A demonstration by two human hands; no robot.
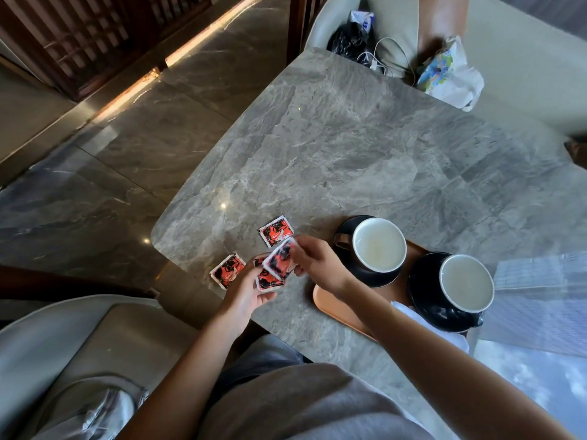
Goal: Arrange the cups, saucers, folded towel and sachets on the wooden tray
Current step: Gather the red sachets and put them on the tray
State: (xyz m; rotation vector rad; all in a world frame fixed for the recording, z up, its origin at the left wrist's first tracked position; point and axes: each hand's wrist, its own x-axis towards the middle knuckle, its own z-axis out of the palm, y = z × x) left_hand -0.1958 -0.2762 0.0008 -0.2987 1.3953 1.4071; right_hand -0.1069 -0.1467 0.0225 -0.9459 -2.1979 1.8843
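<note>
Two white-lined cups (379, 244) (467, 282) stand on black saucers (381, 276) (425, 300) on the wooden tray (330, 301) at the table's near right. A white folded towel (422, 319) lies on the tray, partly under my right forearm. My right hand (314, 262) pinches a red-and-black sachet (281, 260) just left of the tray. My left hand (246, 295) holds another sachet (268, 281) beneath it. Two more sachets (276, 231) (227, 271) lie flat on the table nearby.
The grey marble table (349, 147) has a rounded near-left corner. Beyond its far edge a chair holds a plastic bag (451, 74), cables (378, 61) and a dark bundle (347, 38). Another person's leg shows there. A padded seat (79, 344) stands at my left.
</note>
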